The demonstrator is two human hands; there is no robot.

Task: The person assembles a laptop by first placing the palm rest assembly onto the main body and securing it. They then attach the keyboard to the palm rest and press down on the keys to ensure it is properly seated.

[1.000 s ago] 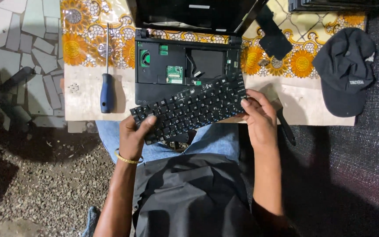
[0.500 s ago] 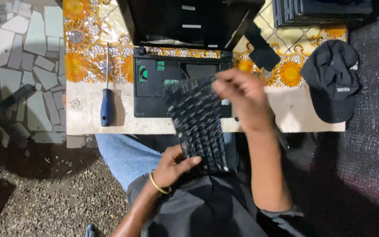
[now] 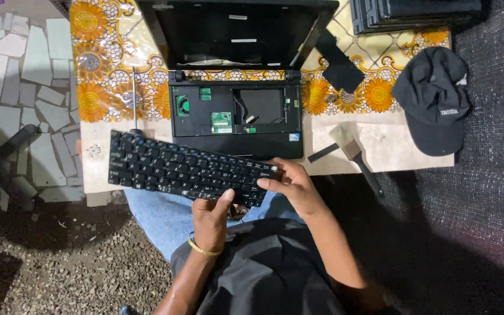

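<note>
A loose black keyboard [image 3: 182, 169] is held flat over my lap, its left end reaching across the table's front edge. My left hand [image 3: 212, 217] grips its near edge from below, thumb on the keys. My right hand [image 3: 290, 185] pinches its right end. Just beyond lies a small black laptop [image 3: 235, 114], lid open, its keyboard bay bare with a fan, green boards and cables showing.
The table [image 3: 345, 146] wears a sunflower-patterned cloth. A screwdriver shaft [image 3: 133, 96] sticks out past the keyboard's left end. A brush [image 3: 357, 157], a black panel [image 3: 339, 70] and a black cap [image 3: 436, 99] lie right. Stacked laptops [image 3: 415, 14] sit far right. Gravel and mosaic floor left.
The keyboard has swung from standing on end in front of me to lying level and pointing left, covering the screwdriver's handle. My right hand dropped from its top end to its right end.
</note>
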